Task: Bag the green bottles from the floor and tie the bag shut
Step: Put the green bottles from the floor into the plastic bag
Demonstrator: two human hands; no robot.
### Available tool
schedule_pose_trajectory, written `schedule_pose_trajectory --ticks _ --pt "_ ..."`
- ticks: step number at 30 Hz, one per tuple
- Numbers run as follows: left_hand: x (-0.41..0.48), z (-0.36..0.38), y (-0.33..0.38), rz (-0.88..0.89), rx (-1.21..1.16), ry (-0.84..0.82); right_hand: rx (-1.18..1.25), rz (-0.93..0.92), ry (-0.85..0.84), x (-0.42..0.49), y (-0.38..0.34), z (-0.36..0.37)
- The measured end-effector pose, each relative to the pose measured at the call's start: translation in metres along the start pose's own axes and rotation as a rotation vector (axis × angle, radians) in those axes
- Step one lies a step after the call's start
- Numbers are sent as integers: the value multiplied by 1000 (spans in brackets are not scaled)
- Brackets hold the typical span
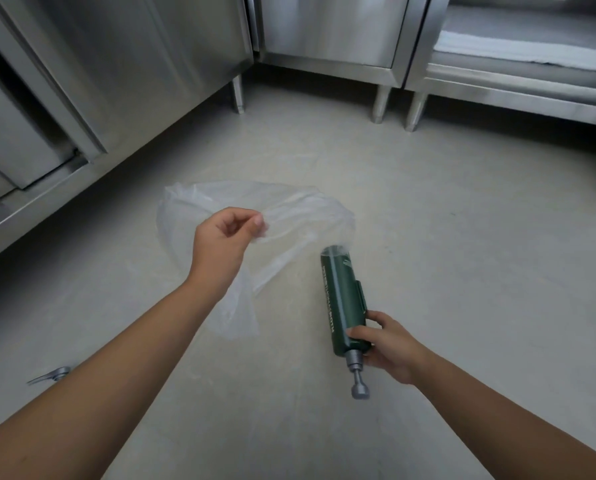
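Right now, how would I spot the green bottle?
Look at the pale floor in front of the steel cabinets. Right of the clear plastic bag, the right hand grips the green bottle. It alone is dark green, with a grey pump at its near end.

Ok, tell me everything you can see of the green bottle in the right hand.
The green bottle is a dark green cylinder, plastic by its look, with pale lettering along its side and a grey pump at the near end. The right hand grips it by that end. Its base points away, under the film of the clear bag.
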State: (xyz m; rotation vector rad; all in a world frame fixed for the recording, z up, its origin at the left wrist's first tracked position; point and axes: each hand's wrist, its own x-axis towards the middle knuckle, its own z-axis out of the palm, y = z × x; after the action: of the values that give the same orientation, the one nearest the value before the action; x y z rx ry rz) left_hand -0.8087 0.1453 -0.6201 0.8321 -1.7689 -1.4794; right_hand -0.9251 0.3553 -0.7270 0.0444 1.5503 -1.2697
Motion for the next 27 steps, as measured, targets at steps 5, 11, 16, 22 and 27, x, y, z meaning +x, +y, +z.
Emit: schedule_pose_trajectory --ticks 5,11,16,22,27 --pt "2 4 11 34 17 -1 -90 8 -85 -28 -3 -11" --pt "-3 8 24 71 12 -35 -194 -47 -179 -49 -13 -9" --pt "-13 10 29 87 4 -116 -201 -110 -208 -55 -20 8" --pt "-23 -5 43 126 -5 -156 -173 -191 -176 -48 -22 34" --pt "-31 -20 57 145 -14 -197 -177 -249 -123 -36 -27 57"
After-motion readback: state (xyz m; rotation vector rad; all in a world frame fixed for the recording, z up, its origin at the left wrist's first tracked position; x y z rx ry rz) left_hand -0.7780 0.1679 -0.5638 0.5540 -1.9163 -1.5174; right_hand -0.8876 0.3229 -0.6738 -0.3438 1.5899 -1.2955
